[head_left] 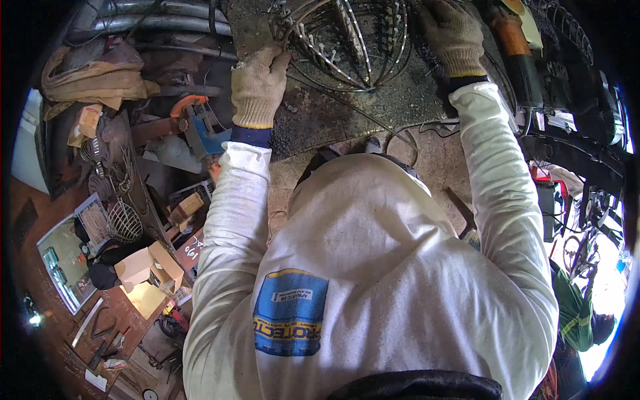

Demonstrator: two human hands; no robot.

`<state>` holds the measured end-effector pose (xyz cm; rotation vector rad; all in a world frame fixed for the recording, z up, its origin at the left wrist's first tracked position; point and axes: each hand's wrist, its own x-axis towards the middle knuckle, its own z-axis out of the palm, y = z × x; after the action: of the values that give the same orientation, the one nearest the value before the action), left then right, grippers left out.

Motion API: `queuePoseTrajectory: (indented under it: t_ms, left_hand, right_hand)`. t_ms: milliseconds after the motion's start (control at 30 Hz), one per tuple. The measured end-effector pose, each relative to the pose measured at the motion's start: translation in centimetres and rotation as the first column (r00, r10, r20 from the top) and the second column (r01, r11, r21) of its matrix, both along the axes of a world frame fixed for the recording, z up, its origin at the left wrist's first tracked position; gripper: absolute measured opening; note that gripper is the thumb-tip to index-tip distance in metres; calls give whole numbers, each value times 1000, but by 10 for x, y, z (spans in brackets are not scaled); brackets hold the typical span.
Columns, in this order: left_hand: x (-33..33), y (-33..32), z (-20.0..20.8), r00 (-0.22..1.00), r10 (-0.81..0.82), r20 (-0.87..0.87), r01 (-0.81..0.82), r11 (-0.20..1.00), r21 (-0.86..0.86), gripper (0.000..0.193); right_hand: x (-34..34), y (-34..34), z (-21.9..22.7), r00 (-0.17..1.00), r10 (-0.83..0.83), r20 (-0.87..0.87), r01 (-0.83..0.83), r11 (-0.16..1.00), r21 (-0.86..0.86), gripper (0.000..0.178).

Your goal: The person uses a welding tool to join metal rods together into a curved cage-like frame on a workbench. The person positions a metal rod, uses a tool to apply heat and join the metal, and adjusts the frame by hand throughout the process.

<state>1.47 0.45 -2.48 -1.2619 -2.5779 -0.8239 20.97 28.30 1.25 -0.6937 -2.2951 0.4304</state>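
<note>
A round frame of bent metal rods (pixel 369 83), its ribs meeting at the near end, lies on a dark, gritty bench top (pixel 313 127). At its left side is my left hand (pixel 260 83) in a beige knit glove, the fingers curled closed against the frame's outer rods. My right hand (pixel 455 41), gloved alike, is to the right of the frame. Its fingers run toward the top edge of the picture, so their grip does not show clearly. A thin rod or cable (pixel 360 110) trails from the frame toward the bench's near edge.
Metal pipes (pixel 160 25), a brown cloth (pixel 100 77) and an orange and blue clamp-like tool (pixel 203 133) lie to the left. An open cardboard box (pixel 150 267) stands lower left. An orange-and-black cylinder (pixel 517 50) stands at the right. Another person in green (pixel 573 313) is at far right.
</note>
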Motion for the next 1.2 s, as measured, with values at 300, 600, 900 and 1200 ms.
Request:
queuePoseTrajectory:
  t_ms: [300,600,900,1200]
  left_hand:
    - [0,3,1,993,-32,-116,36,999,33,15]
    - [4,2,4,1000,26,-13,-27,998,-50,25]
    - [2,2,0,997,20,-81,-25,998,-65,22]
    - [-4,0,-10,971,-37,-238,36,999,-10,16]
  right_hand:
    - [1,4,-3,999,-28,20,27,999,18,24]
    - [-2,2,1,999,-15,30,15,1000,6,26]
    - [-1,2,-5,999,-15,28,17,998,-68,21]
    - [-2,-15,9,999,-37,-15,37,999,-24,19]
